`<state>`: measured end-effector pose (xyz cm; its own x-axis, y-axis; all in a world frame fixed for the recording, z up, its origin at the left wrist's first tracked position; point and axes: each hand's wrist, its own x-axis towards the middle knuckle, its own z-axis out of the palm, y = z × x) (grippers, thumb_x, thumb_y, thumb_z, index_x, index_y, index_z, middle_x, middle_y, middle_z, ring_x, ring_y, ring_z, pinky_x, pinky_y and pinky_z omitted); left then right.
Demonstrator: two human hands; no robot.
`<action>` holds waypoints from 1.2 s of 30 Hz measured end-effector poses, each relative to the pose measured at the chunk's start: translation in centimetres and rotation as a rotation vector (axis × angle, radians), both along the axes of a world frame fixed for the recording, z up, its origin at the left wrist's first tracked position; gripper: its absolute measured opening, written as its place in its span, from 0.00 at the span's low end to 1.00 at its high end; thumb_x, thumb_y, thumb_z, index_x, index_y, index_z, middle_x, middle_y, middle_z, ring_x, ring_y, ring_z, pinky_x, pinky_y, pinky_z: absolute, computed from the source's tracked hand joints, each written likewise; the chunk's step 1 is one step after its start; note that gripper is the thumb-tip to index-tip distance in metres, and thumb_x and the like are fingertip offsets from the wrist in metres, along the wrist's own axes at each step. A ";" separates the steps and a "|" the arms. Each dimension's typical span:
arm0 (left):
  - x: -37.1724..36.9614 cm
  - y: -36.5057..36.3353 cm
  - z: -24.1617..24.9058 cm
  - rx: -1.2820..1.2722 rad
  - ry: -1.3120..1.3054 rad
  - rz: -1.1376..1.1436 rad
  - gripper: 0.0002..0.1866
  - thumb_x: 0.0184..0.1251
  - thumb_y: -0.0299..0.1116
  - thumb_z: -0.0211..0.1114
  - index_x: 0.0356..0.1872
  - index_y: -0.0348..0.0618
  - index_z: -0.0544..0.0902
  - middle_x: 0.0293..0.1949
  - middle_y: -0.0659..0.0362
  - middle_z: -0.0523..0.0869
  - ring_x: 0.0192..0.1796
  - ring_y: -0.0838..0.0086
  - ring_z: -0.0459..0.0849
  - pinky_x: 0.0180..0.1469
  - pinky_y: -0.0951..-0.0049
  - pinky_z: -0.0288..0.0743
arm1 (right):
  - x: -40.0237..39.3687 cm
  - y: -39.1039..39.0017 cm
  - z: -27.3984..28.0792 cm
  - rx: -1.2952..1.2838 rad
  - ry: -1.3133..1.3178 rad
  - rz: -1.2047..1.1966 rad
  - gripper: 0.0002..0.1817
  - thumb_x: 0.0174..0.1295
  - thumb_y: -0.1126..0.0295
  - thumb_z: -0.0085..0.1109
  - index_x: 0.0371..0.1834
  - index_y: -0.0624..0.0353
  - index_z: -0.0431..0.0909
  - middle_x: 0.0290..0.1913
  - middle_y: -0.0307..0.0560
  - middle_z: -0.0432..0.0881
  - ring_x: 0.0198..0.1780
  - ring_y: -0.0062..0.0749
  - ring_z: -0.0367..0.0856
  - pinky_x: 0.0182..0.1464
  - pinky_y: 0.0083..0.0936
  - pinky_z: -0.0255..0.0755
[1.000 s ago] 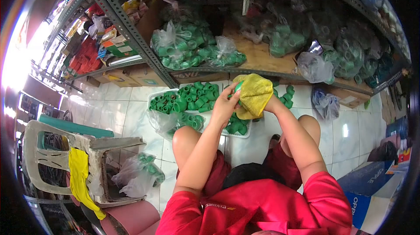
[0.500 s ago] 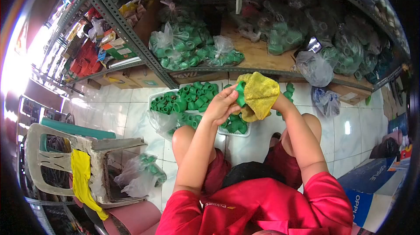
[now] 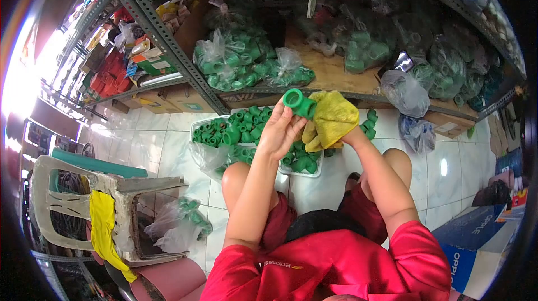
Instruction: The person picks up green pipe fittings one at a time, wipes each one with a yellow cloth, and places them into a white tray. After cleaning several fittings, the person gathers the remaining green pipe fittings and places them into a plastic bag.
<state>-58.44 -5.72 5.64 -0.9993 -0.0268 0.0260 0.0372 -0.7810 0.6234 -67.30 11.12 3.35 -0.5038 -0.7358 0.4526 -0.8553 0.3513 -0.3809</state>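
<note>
My left hand (image 3: 278, 132) grips a green plastic pipe fitting (image 3: 304, 106) with fingers and thumb, its round open end facing up and left. A yellow cloth (image 3: 334, 119) drapes over my right hand (image 3: 351, 137) and covers its fingers. The cloth presses against the right side of the fitting, so that end is hidden. Below my hands, a white tray (image 3: 317, 170) holds several green fittings. Left of it, a larger tray (image 3: 194, 127) is heaped with similar fittings.
Metal shelving (image 3: 162, 38) in front bears clear bags of green fittings (image 3: 232, 57). A worn plastic chair (image 3: 64, 200) with a yellow cloth strip stands at left. Near it a plastic bag (image 3: 176, 225) lies on the tiles. A blue box (image 3: 471, 228) sits at right.
The fitting has turned and risen slightly, so its round opening now shows clearly. My left hand has shifted up a little with it; the cloth remains against the fitting.
</note>
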 end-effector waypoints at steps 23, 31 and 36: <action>-0.4 1.5 -1.2 -0.888 -0.002 0.336 0.19 0.64 0.33 0.52 0.55 0.40 0.69 0.46 0.58 0.77 0.49 0.73 0.75 0.52 0.75 0.66 | -0.1 -0.2 -1.9 -0.095 -0.314 -0.185 0.24 0.46 0.65 0.64 0.48 0.59 0.71 0.49 0.47 0.73 0.51 0.34 0.70 0.52 0.27 0.65; 0.0 -0.5 -0.7 -0.828 -0.461 -0.227 0.32 0.64 0.60 0.39 0.44 0.38 0.75 0.38 0.60 0.79 0.37 0.78 0.77 0.41 0.78 0.69 | 1.5 -0.5 -1.4 -0.188 -0.331 -0.154 0.22 0.42 0.68 0.65 0.44 0.56 0.74 0.44 0.45 0.77 0.48 0.37 0.74 0.52 0.28 0.66; 0.1 0.5 0.1 -1.032 -0.239 0.111 0.29 0.64 0.54 0.45 0.46 0.33 0.73 0.36 0.55 0.78 0.37 0.73 0.75 0.44 0.76 0.66 | 1.6 -0.5 -0.1 -0.258 -0.497 -0.105 0.24 0.45 0.68 0.64 0.48 0.56 0.72 0.48 0.44 0.75 0.49 0.33 0.73 0.53 0.27 0.65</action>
<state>-58.36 -5.20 5.75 -0.9748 -0.1951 -0.1078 -0.1346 0.1300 0.9823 -65.72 10.59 3.21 -0.7665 -0.5672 0.3013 -0.5171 0.2669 -0.8132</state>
